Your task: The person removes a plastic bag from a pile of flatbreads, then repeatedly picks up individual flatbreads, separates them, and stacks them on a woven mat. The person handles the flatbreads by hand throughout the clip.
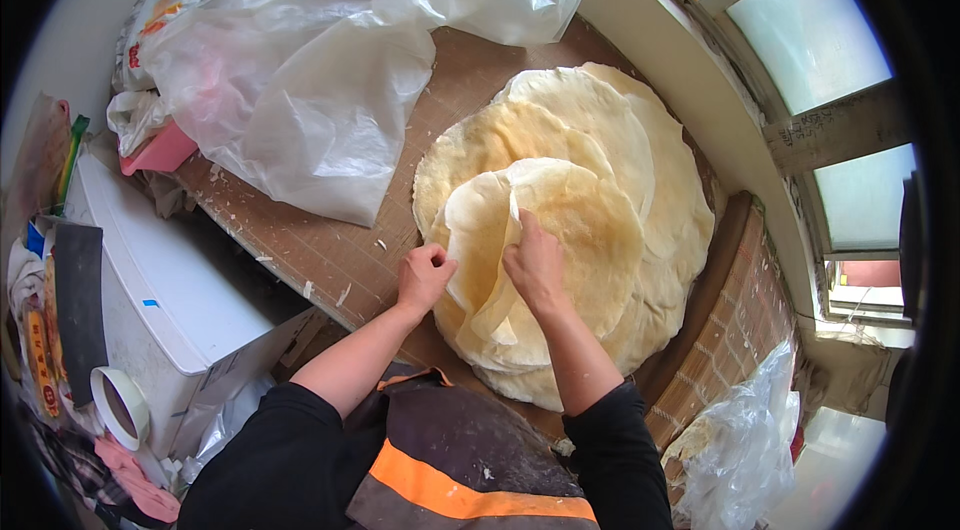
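Note:
Several thin round flatbreads lie in an overlapping, spread-out pile in front of me. My right hand is closed on the lifted edge of a pale flatbread sheet at the top of the pile, and the sheet folds back beneath my fingers. At that sheet's left rim, my left hand is curled with thumb and forefinger together; whether it pinches the edge is unclear. Both hands are over the near left part of the pile.
A large translucent plastic sheet covers the far left of the brown board, partly over a pink container. White scraps dot the board. A white cabinet stands at left, a rolled slatted mat and plastic bag at right.

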Available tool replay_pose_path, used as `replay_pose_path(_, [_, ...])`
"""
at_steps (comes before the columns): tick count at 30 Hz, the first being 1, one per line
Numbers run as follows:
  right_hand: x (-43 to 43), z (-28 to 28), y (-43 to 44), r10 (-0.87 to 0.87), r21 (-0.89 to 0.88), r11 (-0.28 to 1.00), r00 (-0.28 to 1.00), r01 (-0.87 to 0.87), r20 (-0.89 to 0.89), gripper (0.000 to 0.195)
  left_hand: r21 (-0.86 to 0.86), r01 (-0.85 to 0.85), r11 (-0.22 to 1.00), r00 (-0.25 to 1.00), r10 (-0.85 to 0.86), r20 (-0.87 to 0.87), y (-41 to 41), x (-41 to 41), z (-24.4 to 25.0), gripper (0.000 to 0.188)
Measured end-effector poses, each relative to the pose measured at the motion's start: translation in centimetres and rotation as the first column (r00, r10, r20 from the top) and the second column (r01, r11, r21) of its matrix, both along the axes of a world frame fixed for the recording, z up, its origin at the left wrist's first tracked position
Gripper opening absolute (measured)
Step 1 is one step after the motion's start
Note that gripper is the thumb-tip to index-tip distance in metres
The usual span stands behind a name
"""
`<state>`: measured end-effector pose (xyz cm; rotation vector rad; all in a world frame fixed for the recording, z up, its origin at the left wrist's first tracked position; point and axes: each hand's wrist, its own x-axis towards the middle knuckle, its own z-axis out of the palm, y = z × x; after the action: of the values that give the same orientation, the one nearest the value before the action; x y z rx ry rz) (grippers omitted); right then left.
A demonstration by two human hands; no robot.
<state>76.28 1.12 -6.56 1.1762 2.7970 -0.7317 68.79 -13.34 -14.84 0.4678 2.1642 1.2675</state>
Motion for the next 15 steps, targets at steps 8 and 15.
replay_pose_path(8, [-0.6, 1.1, -0.7, -0.131, -0.305, 0.939, 0.986, 0.157, 0.103, 0.059, 0.416, 0.328, 0.848, 0.928, -0.208, -0.308, 1.3, 4.2, 6.2, 0.018])
replay_pose_path(15, [11.9, 6.9, 6.7, -0.43, -0.588, 0.777, 0.871, 0.223, -0.237, 0.042, 0.104, 0.064, 0.992, 0.992, -0.052, -0.111, -1.0, 0.1, -1.5, 0.021])
